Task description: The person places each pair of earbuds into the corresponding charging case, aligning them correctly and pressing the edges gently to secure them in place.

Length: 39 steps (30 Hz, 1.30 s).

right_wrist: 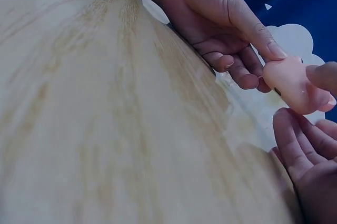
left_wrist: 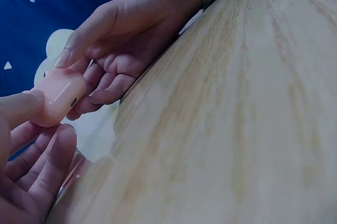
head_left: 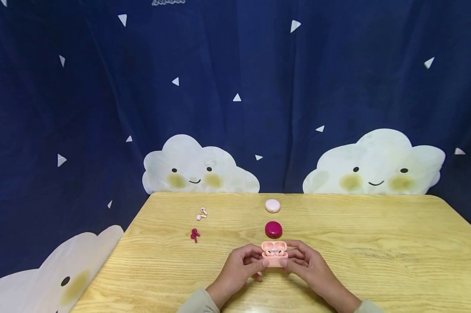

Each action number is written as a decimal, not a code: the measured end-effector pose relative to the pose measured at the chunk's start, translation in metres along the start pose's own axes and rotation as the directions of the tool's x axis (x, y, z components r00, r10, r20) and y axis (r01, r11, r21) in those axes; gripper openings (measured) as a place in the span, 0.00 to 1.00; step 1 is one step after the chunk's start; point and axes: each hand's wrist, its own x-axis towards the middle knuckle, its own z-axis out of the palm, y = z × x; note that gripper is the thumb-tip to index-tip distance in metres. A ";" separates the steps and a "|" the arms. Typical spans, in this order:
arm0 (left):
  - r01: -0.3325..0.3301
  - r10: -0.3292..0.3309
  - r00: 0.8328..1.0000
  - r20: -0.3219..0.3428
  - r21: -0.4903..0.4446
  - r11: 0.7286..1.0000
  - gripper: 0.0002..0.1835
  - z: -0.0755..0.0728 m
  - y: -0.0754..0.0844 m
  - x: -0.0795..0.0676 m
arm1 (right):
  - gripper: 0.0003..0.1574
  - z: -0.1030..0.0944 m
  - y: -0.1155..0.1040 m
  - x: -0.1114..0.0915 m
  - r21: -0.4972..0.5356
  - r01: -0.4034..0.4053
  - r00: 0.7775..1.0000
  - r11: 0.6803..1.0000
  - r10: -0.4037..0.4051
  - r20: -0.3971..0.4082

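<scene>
A peach-coloured earbud case (head_left: 275,261) with its lid up is held between both hands close to the near side of the table. Two earbuds (head_left: 275,252) of the same colour sit in its wells. The left hand (head_left: 240,268) grips the case's left end, its thumb on the front face. From the other end the right hand (head_left: 312,270) pinches it, thumb also in front and fingers behind. Both wrist views show the smooth case body (left_wrist: 59,95) between the thumbs and fingers of the two hands.
Beyond the hands lie a round magenta case (head_left: 273,229) and, farther back, a round pale pink case (head_left: 272,205). To the left are magenta earbuds (head_left: 195,235) and pale pink earbuds (head_left: 202,214). A dark blue curtain (head_left: 219,113) with clouds hangs behind the wooden table (head_left: 376,243).
</scene>
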 end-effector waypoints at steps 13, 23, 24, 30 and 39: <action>0.011 -0.011 1.000 -0.012 0.011 1.000 0.10 0.000 -0.003 -0.001 | 0.40 -0.001 0.004 -0.001 0.054 0.040 0.998 0.998 -0.042 0.036; -0.005 0.003 0.999 -0.045 -0.057 0.998 0.30 -0.001 -0.002 -0.001 | 0.41 0.001 0.002 -0.001 0.037 0.020 0.999 0.999 -0.021 0.026; -0.015 0.013 0.999 -0.047 -0.049 0.999 0.31 0.000 -0.002 -0.001 | 0.40 0.001 0.002 -0.001 0.031 0.020 0.999 0.999 -0.020 0.024; -0.045 0.044 0.998 -0.037 -0.042 0.998 0.30 0.003 -0.003 0.000 | 0.37 -0.001 0.000 -0.002 0.009 0.036 0.999 0.999 -0.036 0.028; -0.014 0.011 1.000 -0.024 -0.095 0.995 0.26 0.004 0.000 0.002 | 0.35 -0.003 0.002 -0.001 0.013 0.071 0.997 0.997 -0.071 0.035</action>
